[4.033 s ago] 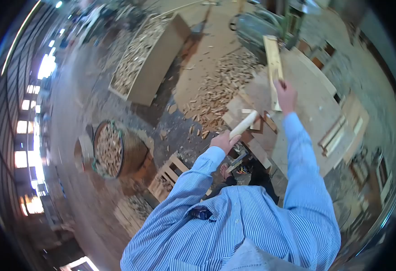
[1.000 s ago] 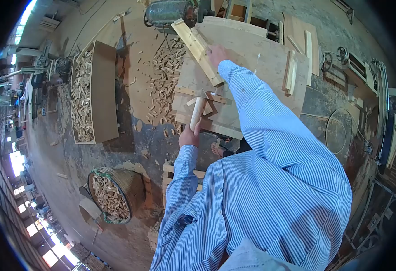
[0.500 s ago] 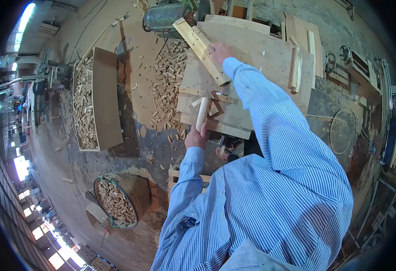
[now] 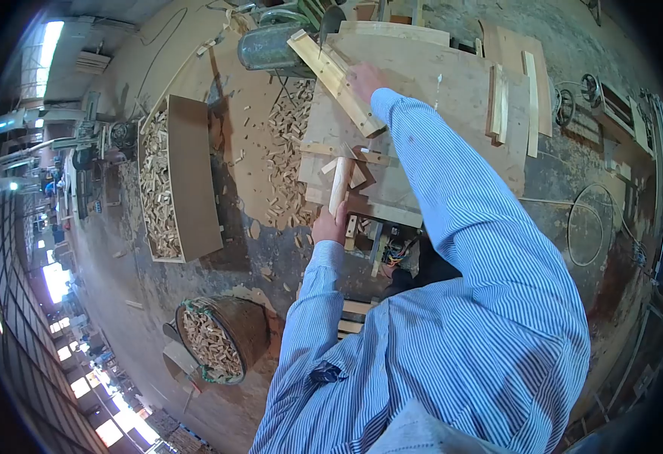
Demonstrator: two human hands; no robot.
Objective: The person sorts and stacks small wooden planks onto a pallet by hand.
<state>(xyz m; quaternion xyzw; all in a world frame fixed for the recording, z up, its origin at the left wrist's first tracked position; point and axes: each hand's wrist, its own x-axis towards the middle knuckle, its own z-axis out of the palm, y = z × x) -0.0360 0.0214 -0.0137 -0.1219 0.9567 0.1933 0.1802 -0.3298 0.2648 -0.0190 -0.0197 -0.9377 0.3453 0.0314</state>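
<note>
My left hand (image 4: 329,225) is closed around the near end of a pale, rounded wooden piece (image 4: 340,185). Its far end lies by a narrow wooden strip (image 4: 377,158) across the worktable (image 4: 452,98), beside a small pointed part (image 4: 350,152) that I cannot make out clearly. Short wood offcuts (image 4: 357,178) lie alongside it. Farther up, my right hand (image 4: 366,81) grips the right edge of a long wooden plank (image 4: 337,85) set at a slant on the tabletop; some of its fingers are hidden.
Wood blocks fill a long box (image 4: 191,181) on the left and a round basket (image 4: 252,333) below it. More blocks litter the floor (image 4: 290,163). A green motor-like machine (image 4: 271,49) stands behind the table. Wooden strips (image 4: 497,106) lie at the right, with a looped cable (image 4: 585,227) beyond.
The camera view has shifted, so the box and basket appear farther right. Both hands keep their holds, and the rounded wooden piece stays nearly in the same place on the table.
</note>
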